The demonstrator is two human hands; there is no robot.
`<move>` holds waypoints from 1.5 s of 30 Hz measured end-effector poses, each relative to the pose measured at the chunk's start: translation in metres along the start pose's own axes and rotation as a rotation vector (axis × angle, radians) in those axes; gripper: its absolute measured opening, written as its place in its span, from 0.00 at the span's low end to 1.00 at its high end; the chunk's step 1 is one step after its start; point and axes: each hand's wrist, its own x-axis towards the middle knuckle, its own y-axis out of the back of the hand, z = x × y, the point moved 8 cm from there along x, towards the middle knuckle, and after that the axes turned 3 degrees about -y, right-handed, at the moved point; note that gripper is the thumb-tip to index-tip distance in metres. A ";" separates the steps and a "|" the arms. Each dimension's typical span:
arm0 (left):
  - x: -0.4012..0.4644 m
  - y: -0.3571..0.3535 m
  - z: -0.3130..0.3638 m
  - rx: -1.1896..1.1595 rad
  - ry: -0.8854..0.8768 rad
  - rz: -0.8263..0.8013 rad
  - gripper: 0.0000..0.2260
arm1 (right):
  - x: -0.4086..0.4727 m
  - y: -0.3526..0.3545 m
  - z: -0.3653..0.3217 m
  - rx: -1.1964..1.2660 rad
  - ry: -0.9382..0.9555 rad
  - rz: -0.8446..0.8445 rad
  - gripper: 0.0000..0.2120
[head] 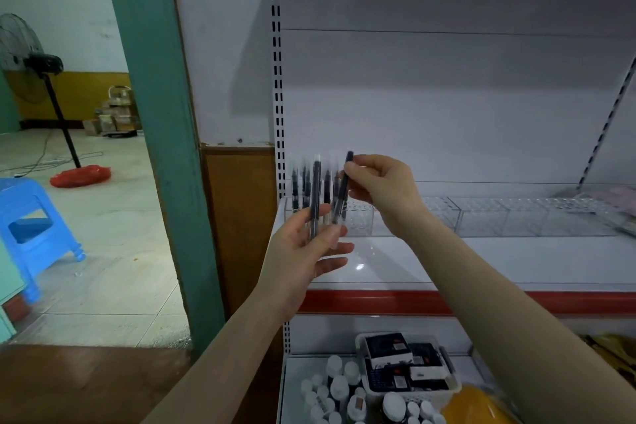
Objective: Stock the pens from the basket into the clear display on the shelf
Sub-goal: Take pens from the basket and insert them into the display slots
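Note:
My left hand (303, 251) holds a black pen (315, 200) upright, the thumb pressing it against the fingers, just in front of the shelf's left end. My right hand (382, 189) pinches a second black pen (344, 189) near its top, tilted, right beside the first. Behind both pens, several black pens (296, 188) stand in the left end of the clear display (481, 217), which runs along the white shelf (447, 262). On the lower shelf sits a white basket (447, 385) with dark boxes inside.
Small white-capped bottles (330, 385) crowd the lower shelf left of the basket, and a yellow bag (475, 406) lies to its right. A green pillar (155, 113) stands left of the shelving. A blue stool (31, 217) and a floor fan (38, 62) are in the room beyond.

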 end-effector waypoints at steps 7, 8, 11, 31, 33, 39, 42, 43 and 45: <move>0.003 -0.003 0.005 -0.152 0.085 0.025 0.10 | -0.034 -0.006 -0.018 -0.744 0.821 0.008 0.13; 0.002 -0.005 0.006 -0.139 0.086 0.015 0.09 | -0.036 -0.009 -0.017 -0.787 0.859 -0.008 0.11; 0.003 -0.005 0.008 -0.064 0.061 0.023 0.07 | -0.034 -0.008 -0.016 -0.814 0.873 -0.006 0.14; 0.023 0.031 0.014 0.199 -0.058 0.106 0.13 | 0.045 0.016 0.004 -0.556 0.209 0.108 0.12; 0.024 0.031 0.012 0.193 -0.042 0.100 0.11 | 0.049 0.012 0.008 -0.568 0.196 0.092 0.12; 0.026 0.033 0.009 0.231 -0.037 0.097 0.05 | 0.054 0.002 0.018 -0.631 0.157 0.038 0.11; 0.027 0.036 0.007 0.304 -0.058 0.116 0.06 | 0.056 0.000 0.025 -0.672 0.127 0.005 0.12; 0.027 0.038 0.007 0.317 -0.057 0.119 0.07 | 0.056 -0.001 0.027 -0.693 0.116 0.000 0.12; 0.029 0.039 0.005 0.322 -0.060 0.119 0.08 | 0.057 -0.001 0.032 -0.720 0.093 -0.005 0.12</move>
